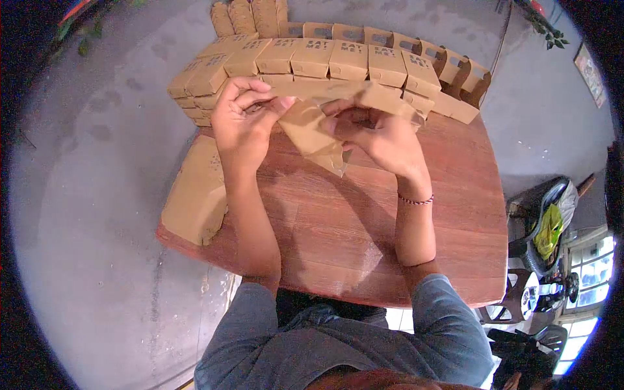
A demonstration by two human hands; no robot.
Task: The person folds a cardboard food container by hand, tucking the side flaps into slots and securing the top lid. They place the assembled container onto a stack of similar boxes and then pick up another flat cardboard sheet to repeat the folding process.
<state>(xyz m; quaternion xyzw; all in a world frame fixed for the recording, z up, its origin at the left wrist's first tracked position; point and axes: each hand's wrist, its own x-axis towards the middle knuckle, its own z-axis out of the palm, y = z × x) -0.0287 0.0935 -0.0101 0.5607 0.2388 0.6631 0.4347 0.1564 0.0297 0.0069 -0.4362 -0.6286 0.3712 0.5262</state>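
Between my two hands, above the wooden table [325, 221], is a partly folded brown cardboard box [314, 133] with a thin clear edge at its lower corner. My left hand [247, 120] pinches its left side between thumb and fingers. My right hand [377, 133] grips the right side, thumb at the inner edge and fingers bent behind a panel. Just beyond my hands stand stacked brown boxes [312, 58] printed "EAT ME!".
Flat brown cardboard pieces [195, 192] lie at the table's left edge. Open-windowed boxes [458, 75] line the back right. Rounded brown stacks [242, 18] stand at the back left. Chairs [520, 299] and a bag [549, 231] are at the right.
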